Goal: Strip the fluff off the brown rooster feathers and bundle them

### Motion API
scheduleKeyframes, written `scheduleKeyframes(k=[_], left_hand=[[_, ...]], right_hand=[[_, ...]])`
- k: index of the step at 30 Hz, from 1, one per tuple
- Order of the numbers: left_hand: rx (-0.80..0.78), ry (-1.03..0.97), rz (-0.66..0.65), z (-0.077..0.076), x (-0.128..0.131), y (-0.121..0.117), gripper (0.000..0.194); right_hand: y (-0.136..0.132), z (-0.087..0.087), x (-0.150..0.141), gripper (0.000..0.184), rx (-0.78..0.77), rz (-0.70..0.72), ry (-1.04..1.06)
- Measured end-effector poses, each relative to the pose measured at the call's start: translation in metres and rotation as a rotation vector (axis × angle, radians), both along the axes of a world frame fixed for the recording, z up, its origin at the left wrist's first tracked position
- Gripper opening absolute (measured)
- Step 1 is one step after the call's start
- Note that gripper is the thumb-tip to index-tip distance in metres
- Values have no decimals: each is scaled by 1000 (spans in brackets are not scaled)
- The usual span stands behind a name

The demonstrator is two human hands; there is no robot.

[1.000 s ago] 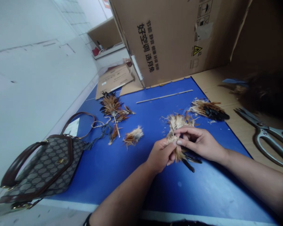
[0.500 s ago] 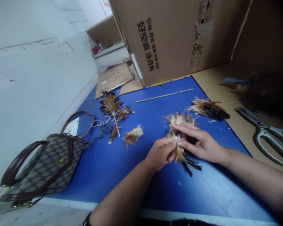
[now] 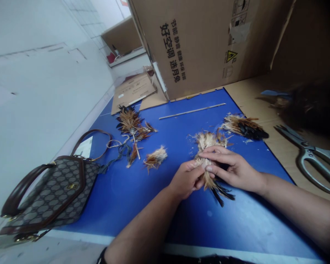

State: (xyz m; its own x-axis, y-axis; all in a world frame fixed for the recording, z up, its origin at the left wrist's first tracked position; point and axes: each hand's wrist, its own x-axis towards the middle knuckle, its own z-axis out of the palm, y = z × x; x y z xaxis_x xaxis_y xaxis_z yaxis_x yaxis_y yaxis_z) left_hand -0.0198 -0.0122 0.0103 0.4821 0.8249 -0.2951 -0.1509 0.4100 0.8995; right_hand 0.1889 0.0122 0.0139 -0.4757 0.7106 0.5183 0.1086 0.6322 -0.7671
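Note:
Between my two hands is a bunch of feathers (image 3: 208,180), its pale quill ends up and its brown and black tips hanging toward me. My left hand (image 3: 186,180) is closed around the bunch from the left. From the right, my right hand (image 3: 232,167) pinches the quill ends with thumb and fingers, partly covering them. Just beyond my fingers lies a pile of fluffy cream and brown feathers (image 3: 206,139). A dark-tipped feather bundle (image 3: 244,126) rests farther right, and a small tan tuft of feathers (image 3: 155,158) lies to the left.
Left on the blue table (image 3: 143,198) are a feather duster with a stick (image 3: 130,123), grey cloth strips (image 3: 123,148) and a patterned handbag (image 3: 55,187). A thin rod (image 3: 192,111) lies behind. Scissors (image 3: 310,150) rest on cardboard at right. A large cardboard box (image 3: 203,47) stands behind.
My right fingers have come down over the quill ends, so less of them shows. My left hand keeps its grip, and the other things stay where they were.

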Motion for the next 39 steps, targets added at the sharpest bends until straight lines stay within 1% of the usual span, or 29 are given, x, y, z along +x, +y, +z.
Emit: scheduleKeyframes(k=[3, 7, 9, 12, 14, 19, 24, 28, 30, 35, 39], left_hand=[[-21, -4, 21, 1, 1, 0, 49], [-39, -5, 20, 1, 1, 0, 49], [-32, -6, 16, 0, 1, -1, 49], [-15, -2, 14, -1, 2, -1, 46], [-14, 6, 9, 0, 2, -1, 45], [-32, 10, -3, 2, 3, -2, 40], [-25, 21, -43, -1, 2, -3, 39], [-34, 52, -40, 0, 2, -3, 44], [-41, 63, -26, 1, 2, -3, 46], [-45, 43, 11, 0, 2, -2, 50], [-35, 13, 30, -5, 2, -2, 48]], right_hand=[[0, -2, 0, 43, -16, 10, 17], [0, 0, 2, 49, -25, -11, -35], [-1, 0, 2, 49, -32, 9, -51], [-1, -1, 0, 45, -48, 53, -27], [-2, -1, 0, 44, -55, 53, -15], [-2, 3, 1, 50, -48, 57, -54], [-3, 6, 0, 41, -80, 92, -62], [-4, 5, 0, 35, -95, 81, -62], [-4, 3, 0, 39, -77, 59, -48], [-3, 1, 3, 50, -31, -52, -75], [-4, 1, 1, 47, -36, 4, -88]])
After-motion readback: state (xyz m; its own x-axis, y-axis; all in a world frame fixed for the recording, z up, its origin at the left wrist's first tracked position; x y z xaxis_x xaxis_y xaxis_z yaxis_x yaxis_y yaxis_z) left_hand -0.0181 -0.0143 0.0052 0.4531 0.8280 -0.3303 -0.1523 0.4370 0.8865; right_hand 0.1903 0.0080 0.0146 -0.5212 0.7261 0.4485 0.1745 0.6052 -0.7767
